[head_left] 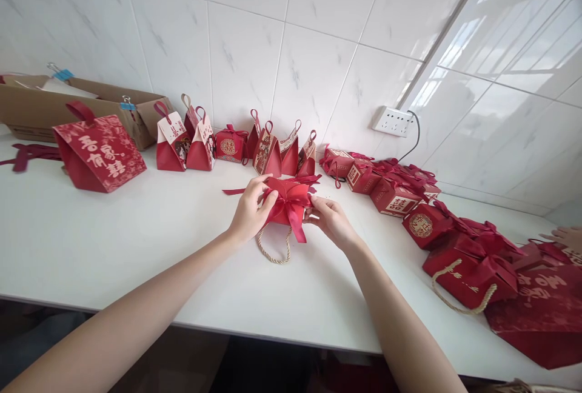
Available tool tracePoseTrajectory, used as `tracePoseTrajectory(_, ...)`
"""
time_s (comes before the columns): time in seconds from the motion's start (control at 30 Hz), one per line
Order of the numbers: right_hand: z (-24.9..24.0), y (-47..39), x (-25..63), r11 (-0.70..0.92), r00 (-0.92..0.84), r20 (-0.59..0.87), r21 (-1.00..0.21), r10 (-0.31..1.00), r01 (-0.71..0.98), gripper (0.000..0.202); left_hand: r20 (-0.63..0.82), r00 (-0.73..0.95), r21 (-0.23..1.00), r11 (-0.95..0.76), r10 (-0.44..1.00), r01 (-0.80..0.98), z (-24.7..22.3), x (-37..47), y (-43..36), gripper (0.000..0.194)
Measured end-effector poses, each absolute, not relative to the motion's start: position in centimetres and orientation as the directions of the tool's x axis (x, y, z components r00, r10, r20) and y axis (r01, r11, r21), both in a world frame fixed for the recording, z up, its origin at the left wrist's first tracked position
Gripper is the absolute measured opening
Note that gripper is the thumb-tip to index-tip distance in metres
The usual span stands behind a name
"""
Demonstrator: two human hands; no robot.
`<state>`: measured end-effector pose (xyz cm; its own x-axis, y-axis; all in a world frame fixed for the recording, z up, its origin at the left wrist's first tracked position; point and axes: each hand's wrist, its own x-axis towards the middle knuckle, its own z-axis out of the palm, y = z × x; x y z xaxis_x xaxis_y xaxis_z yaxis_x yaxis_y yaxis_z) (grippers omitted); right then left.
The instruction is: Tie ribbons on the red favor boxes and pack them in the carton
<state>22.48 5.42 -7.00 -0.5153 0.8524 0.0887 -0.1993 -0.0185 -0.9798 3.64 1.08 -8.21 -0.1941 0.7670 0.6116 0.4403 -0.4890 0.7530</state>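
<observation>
A small red gift box (278, 216) sits on the white table in front of me, tied with a dark red satin ribbon (296, 218) in a bow. Its twisted gold cord handle (274, 261) hangs down onto the table on the near side. My left hand (253, 206) grips the box from the left, thumb on top near the knot. On the right, my right hand (331, 218) has its fingertips closed on the ribbon at the bow's edge. Some ribbon lies behind the box, partly hidden by it and my left hand.
Several finished red boxes (394, 196) line the right side. Tent-shaped boxes with loops (267, 153) stand by the tiled wall. At left are a larger red box (100, 151) and a cardboard carton (97, 105). Another person's hand (567, 236) shows at far right.
</observation>
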Motion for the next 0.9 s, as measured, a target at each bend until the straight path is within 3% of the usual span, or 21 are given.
tracePoseTrajectory(0.4,-7.03,5.72,22.67,-0.102,-0.549,0.053,-0.964,0.834,-0.247,0.031,0.612,-0.179,0.738,-0.475,0.771,0.479,-7.98,3.61,0.90,0.015)
tracePoseTrajectory(0.57,-7.32,5.70,22.43,0.023,-0.475,0.096,-0.987,0.875,-0.157,0.048,0.596,-0.197,0.759,-0.466,0.778,0.456,-8.06,3.61,0.99,0.014)
tracePoseTrajectory(0.9,-7.31,5.45,22.50,0.079,-0.529,0.138,-0.988,0.837,-0.133,0.032,0.600,-0.215,0.745,-0.440,0.770,0.502,-8.34,3.65,1.13,0.015)
